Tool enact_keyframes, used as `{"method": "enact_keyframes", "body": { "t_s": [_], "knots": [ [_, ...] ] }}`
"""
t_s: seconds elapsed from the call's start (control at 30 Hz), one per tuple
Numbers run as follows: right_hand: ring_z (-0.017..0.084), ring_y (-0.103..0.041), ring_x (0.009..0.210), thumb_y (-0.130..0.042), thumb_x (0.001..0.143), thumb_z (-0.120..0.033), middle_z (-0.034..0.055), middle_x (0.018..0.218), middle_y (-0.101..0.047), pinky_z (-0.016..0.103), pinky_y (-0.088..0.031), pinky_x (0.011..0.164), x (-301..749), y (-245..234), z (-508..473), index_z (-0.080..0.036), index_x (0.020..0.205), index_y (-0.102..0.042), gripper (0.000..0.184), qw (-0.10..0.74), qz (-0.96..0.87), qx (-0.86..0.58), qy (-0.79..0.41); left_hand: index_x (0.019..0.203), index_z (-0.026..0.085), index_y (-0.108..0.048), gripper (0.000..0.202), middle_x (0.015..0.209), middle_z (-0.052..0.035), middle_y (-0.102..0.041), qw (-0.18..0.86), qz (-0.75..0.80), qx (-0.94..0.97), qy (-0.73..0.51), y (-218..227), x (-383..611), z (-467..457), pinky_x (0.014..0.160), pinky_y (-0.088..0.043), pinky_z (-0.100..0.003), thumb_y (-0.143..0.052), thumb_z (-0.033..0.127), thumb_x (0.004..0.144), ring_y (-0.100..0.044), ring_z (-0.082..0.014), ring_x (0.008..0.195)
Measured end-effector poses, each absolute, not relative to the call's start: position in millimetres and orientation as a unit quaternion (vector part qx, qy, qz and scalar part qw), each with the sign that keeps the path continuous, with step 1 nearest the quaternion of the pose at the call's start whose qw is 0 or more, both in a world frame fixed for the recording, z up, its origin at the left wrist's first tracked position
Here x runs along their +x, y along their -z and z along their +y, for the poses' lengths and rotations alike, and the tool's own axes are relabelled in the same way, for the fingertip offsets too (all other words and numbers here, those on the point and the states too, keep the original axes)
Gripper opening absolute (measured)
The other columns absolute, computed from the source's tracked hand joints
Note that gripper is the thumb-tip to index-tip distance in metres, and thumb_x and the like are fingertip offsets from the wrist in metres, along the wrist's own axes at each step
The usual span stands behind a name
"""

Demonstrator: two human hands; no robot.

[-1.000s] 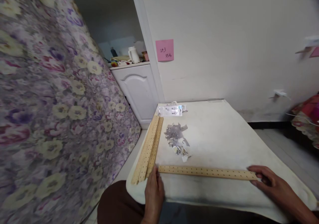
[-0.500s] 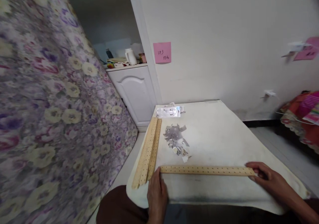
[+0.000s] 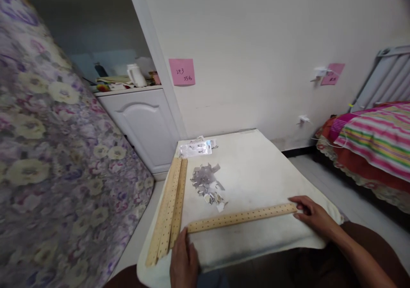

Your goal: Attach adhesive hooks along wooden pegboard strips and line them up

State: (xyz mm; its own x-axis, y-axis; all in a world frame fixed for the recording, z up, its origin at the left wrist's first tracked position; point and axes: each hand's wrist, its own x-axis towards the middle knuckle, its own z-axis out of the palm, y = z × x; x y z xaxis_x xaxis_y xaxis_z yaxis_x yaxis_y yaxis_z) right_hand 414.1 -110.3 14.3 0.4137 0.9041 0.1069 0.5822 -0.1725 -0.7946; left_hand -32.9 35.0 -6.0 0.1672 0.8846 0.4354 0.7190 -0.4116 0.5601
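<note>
A long, pale wooden strip with rows of small holes (image 3: 240, 218) lies crosswise near the front of the table. Its left end is at the fingertips of my left hand (image 3: 184, 258), whose fingers are close together against it. My right hand (image 3: 310, 215) pinches the right end between thumb and fingers. Several similar perforated strips (image 3: 166, 211) lie side by side along the table's left edge. Behind the crosswise strip is a loose pile of small shiny metal pieces and grey plastic bits (image 3: 206, 181), too small to tell apart.
Clear plastic packaging (image 3: 196, 148) rests at the table's back left corner. The table (image 3: 250, 168) has a pale cover and meets a white wall. A flowered curtain (image 3: 64, 164) hangs at left, beside a white cabinet (image 3: 141, 126). A bed with striped bedding (image 3: 378, 130) stands at right.
My view has turned to the right, so the bed shows more. Both hands keep their places at the strip's ends; the strip now appears tilted, its right end higher in view.
</note>
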Motion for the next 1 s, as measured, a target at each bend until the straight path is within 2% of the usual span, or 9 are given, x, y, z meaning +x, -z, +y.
{"method": "enact_keyframes", "body": {
  "t_s": [0.13,0.23,0.33,0.5,0.63,0.73,0.9,1.0],
  "knots": [
    [0.019,-0.057,0.079,-0.062,0.067,-0.033,0.0055,0.096,-0.06,0.029,-0.049,0.068,414,-16,-112,-0.023,0.104,-0.062,0.038,0.401,-0.499,-0.74,-0.205,0.128,0.015,-0.046,0.047,0.113,-0.0111,-0.062,0.164,0.542,0.73,-0.383,-3,-35,36,0.086,-0.052,-0.038,-0.044,0.034,0.085,-0.063,-0.0226,0.097],
    [0.019,-0.058,0.081,-0.064,0.066,-0.036,0.0062,0.097,-0.061,0.029,-0.05,0.068,418,-9,-114,-0.022,0.102,-0.063,0.039,0.409,-0.493,-0.74,-0.205,0.127,0.012,-0.046,0.047,0.109,-0.0124,-0.062,0.166,0.544,0.724,-0.39,-8,-34,31,0.084,-0.053,-0.037,-0.045,0.033,0.084,-0.064,-0.0223,0.093],
    [0.02,-0.059,0.082,-0.066,0.064,-0.039,0.0065,0.098,-0.063,0.029,-0.05,0.068,422,-2,-115,-0.023,0.101,-0.064,0.04,0.407,-0.493,-0.741,-0.207,0.128,0.011,-0.045,0.047,0.115,-0.0152,-0.059,0.158,0.545,0.72,-0.399,-6,-31,26,0.087,-0.052,-0.039,-0.044,0.03,0.085,-0.061,-0.0236,0.101],
    [0.021,-0.061,0.081,-0.068,0.061,-0.042,0.0065,0.097,-0.065,0.028,-0.052,0.067,420,-2,-113,-0.024,0.097,-0.067,0.04,0.419,-0.483,-0.741,-0.205,0.13,0.013,-0.043,0.046,0.129,-0.0155,-0.052,0.117,0.533,0.736,-0.4,3,-32,23,0.101,-0.043,-0.045,-0.043,0.027,0.087,-0.048,-0.026,0.122],
    [0.021,-0.063,0.078,-0.069,0.058,-0.042,0.0055,0.09,-0.067,0.028,-0.052,0.067,421,-5,-117,-0.023,0.1,-0.068,0.046,0.428,-0.467,-0.743,-0.216,0.132,0.013,-0.041,0.046,0.132,-0.0156,-0.049,0.091,0.514,0.76,-0.388,6,-36,21,0.103,-0.041,-0.047,-0.043,0.024,0.087,-0.045,-0.0259,0.125],
    [0.022,-0.065,0.078,-0.066,0.062,-0.045,0.0056,0.084,-0.07,0.028,-0.053,0.066,426,-8,-123,-0.023,0.107,-0.065,0.05,0.449,-0.427,-0.75,-0.232,0.134,0.015,-0.04,0.047,0.134,-0.0138,-0.049,0.094,0.51,0.767,-0.378,8,-38,18,0.104,-0.041,-0.047,-0.043,0.022,0.088,-0.044,-0.0255,0.126],
    [0.024,-0.064,0.086,-0.06,0.071,-0.047,0.0075,0.095,-0.071,0.03,-0.051,0.071,399,-34,-99,-0.022,0.098,-0.065,0.037,0.476,-0.414,-0.754,-0.181,0.136,0.019,-0.038,0.048,0.136,-0.012,-0.046,0.108,0.511,0.771,-0.364,15,-40,15,0.104,-0.041,-0.048,-0.041,0.021,0.088,-0.042,-0.0255,0.128],
    [0.022,-0.062,0.079,-0.055,0.077,-0.043,0.0043,0.083,-0.07,0.029,-0.049,0.07,348,-55,-58,-0.022,0.089,-0.066,0.027,0.453,-0.506,-0.703,-0.21,0.135,0.019,-0.04,0.047,0.135,-0.0124,-0.047,0.1,0.507,0.774,-0.365,19,-41,15,0.104,-0.042,-0.047,-0.041,0.02,0.088,-0.044,-0.0243,0.127]
  ]
}}
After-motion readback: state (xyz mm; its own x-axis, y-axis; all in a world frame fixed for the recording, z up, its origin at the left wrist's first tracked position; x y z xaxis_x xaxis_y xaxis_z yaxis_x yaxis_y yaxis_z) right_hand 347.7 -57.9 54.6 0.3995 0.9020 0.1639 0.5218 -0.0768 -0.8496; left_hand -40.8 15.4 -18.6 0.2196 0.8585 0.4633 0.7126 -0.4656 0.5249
